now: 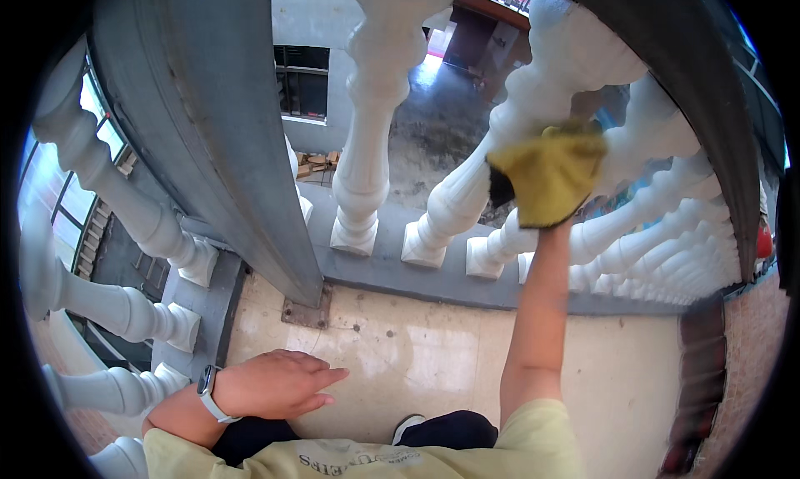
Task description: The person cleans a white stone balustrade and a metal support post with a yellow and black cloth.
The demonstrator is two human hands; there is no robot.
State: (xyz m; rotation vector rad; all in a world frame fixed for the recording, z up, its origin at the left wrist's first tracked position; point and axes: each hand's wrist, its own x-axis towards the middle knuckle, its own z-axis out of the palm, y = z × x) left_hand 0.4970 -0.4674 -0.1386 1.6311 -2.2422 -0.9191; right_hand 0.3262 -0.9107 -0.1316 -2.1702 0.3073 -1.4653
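Note:
A yellow cloth with a dark edge covers my right hand, which is stretched out at the white balusters. The cloth is blurred and lies in front of a white baluster; whether it touches the baluster cannot be told. The fingers of that hand are hidden under the cloth. My left hand, with a smartwatch on its wrist, holds nothing and hangs over the tiled floor near my body, its thumb and forefinger apart.
A grey metal post stands on a bolted base plate at the left. White balusters line a grey ledge, with more on the left side. A dark handrail curves at the right. Beyond the balusters lies a lower floor.

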